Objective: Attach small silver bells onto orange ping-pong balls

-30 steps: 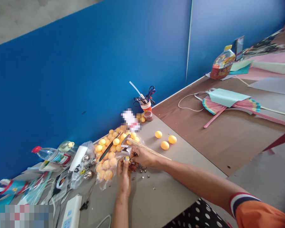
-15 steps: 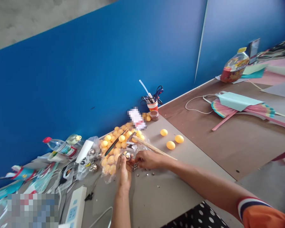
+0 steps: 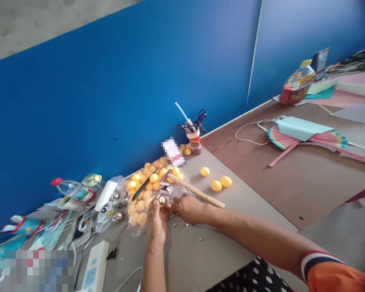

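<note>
My left hand (image 3: pixel 158 227) is closed around a ball (image 3: pixel 161 199) largely covered in shiny silver pieces, with a bit of yellow showing. Beside it, my right hand (image 3: pixel 189 208) reaches in from the right, palm down, fingers bent together over a small heap of silver pieces (image 3: pixel 172 214). Its fingertips are partly hidden, so what they pinch is unclear. A few loose silver bits (image 3: pixel 201 239) lie on the grey table. Just beyond my hands, a clear plastic bag (image 3: pixel 134 228) holds many orange balls (image 3: pixel 140 206), with a wooden-handled hammer (image 3: pixel 197 191) and dark tweezers (image 3: pixel 144 185) across it.
Three orange balls (image 3: pixel 216 185) lie to the right. Several silver-covered balls (image 3: pixel 117 217) sit left, near a red-capped bottle (image 3: pixel 76 190) and a white power strip (image 3: pixel 95 265). A paper cup (image 3: pixel 193 136) with tools stands by the blue wall (image 3: pixel 109 101).
My right hand has come slightly toward me and covers some loose silver bits that showed before. My left hand still holds the ball. The whole view has shifted a little.
</note>
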A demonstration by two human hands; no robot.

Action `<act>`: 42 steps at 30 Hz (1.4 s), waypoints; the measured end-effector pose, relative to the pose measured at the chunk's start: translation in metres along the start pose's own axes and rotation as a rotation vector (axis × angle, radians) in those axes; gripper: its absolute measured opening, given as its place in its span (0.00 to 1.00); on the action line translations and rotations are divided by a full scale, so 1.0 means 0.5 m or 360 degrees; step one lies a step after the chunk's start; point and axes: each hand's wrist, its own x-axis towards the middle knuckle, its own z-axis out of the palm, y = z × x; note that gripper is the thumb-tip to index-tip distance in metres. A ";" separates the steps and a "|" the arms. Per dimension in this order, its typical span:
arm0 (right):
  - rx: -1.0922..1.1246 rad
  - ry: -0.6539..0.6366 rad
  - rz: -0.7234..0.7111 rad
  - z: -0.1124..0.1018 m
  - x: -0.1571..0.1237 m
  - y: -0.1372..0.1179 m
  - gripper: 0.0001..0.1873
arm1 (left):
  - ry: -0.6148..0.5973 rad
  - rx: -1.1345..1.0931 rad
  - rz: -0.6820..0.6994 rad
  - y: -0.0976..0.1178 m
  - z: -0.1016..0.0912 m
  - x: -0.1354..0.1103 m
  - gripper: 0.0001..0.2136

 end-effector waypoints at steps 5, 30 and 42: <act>-0.0031 -0.0128 0.0032 -0.016 0.000 -0.007 0.10 | -0.0002 0.0009 -0.0028 0.000 -0.006 0.002 0.20; 0.0007 -0.0049 0.0077 0.012 0.010 -0.003 0.07 | -0.0044 -0.0166 -0.0135 0.014 0.000 -0.002 0.19; 0.1172 0.0623 0.0505 -0.030 0.000 -0.004 0.05 | 0.0042 -0.0199 -0.0133 0.016 0.004 -0.003 0.18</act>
